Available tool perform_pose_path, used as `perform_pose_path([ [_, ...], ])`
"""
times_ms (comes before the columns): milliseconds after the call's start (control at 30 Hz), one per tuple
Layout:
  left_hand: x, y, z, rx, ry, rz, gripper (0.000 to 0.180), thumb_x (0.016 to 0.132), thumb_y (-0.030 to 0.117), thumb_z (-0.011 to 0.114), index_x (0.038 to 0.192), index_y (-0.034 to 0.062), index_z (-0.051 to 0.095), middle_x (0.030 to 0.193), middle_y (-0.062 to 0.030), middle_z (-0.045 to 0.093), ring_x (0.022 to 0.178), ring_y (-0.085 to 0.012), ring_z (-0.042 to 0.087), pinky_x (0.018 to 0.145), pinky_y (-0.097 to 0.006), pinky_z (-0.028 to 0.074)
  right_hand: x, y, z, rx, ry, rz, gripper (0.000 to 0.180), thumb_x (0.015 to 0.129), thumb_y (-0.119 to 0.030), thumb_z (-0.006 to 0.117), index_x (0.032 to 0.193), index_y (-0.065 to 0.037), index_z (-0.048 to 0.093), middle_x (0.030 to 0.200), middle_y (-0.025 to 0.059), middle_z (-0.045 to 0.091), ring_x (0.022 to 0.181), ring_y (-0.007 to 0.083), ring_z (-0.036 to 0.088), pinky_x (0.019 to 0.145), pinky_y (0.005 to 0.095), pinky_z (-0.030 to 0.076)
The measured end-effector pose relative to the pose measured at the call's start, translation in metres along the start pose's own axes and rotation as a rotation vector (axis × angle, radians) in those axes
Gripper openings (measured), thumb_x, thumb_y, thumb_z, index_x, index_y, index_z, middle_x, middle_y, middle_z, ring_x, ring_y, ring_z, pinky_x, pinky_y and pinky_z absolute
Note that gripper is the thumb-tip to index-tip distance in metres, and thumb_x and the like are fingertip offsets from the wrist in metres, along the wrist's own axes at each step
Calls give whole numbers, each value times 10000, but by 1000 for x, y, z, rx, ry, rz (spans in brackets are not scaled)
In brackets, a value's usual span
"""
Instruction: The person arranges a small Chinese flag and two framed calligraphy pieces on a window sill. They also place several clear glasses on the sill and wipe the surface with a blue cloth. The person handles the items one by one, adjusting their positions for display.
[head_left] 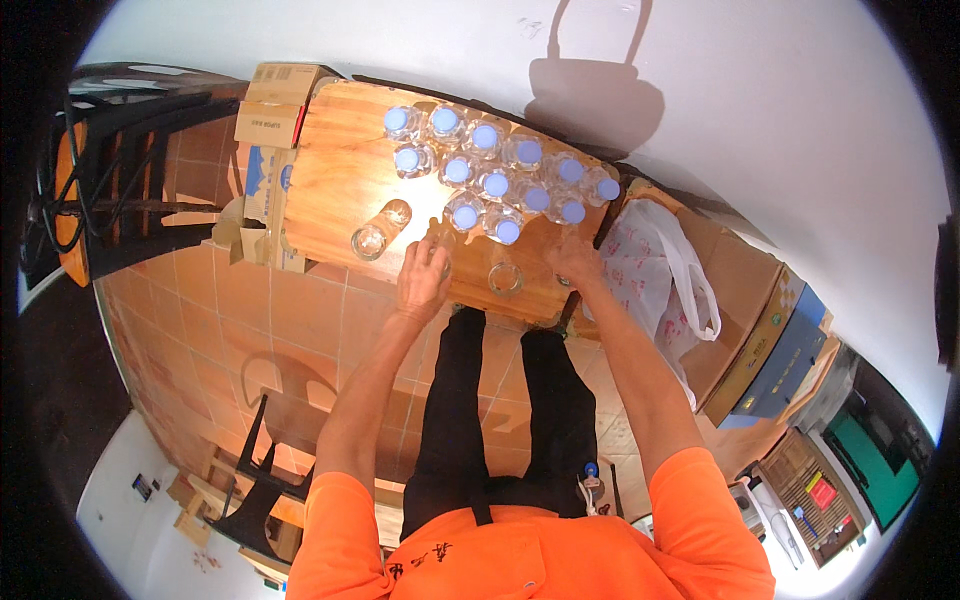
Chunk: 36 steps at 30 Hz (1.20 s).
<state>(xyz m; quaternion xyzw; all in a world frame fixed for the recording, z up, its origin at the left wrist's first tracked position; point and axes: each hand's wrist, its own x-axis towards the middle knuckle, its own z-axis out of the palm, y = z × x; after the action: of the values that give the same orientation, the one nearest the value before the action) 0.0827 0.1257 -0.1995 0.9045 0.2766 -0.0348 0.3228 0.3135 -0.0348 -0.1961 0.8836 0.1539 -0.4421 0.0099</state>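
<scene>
On the wooden table, my left hand is closed around a clear drinking glass, partly hidden by its fingers. My right hand is at the table's near right, its fingers curled around what looks like another glass; only a small part of it shows. Between my hands stands a clear glass. Left of my left hand is a tall clear glass. Several clear plastic bottles with light-blue caps stand grouped in rows just beyond my hands.
The wooden table backs onto a white wall. Cardboard boxes stand at its left end. On the right, a white plastic bag hangs beside a large carton. A dark chair stands on the tiled floor at lower left.
</scene>
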Motion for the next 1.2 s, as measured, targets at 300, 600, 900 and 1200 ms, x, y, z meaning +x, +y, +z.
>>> perform_pose_path([
  [300, -2, 3, 1, -79, 39, -109, 659, 694, 44, 768, 1277, 90, 464, 1335, -226, 388, 1215, -405, 425, 997, -450, 423, -3, 12, -3, 78, -6, -22, 660, 826, -502, 522, 1256, -1, 516, 1148, 298, 605, 1073, 453, 579, 909, 508, 455],
  [600, -14, 22, -28, -67, 7, -71, 864, 699, 67, 799, 1419, 99, 321, 1404, -317, 310, 1305, -467, 340, 1063, -475, 364, -64, 28, -32, 25, 324, -56, 545, 955, -473, 407, 1293, -49, 461, 1237, 282, 538, 1129, 480, 515, 946, 562, 411],
  [900, -71, 79, -82, -136, 268, 31, 627, 751, 123, 737, 1292, -5, 447, 1325, -306, 405, 1214, -470, 417, 1025, -500, 354, -196, 64, -105, 290, 489, -406, 362, 935, -289, 511, 1192, -39, 561, 1160, 186, 596, 995, 393, 593, 837, 467, 490],
  [1200, -32, 297, -247, -213, 604, 583, 351, 802, -16, 627, 1148, -9, 566, 1191, -218, 541, 1085, -387, 539, 929, -439, 442, -368, 137, -362, 696, 1160, -841, 136, 873, -100, 628, 965, -13, 679, 833, 110, 693, 692, 169, 640, 634, 284, 503],
])
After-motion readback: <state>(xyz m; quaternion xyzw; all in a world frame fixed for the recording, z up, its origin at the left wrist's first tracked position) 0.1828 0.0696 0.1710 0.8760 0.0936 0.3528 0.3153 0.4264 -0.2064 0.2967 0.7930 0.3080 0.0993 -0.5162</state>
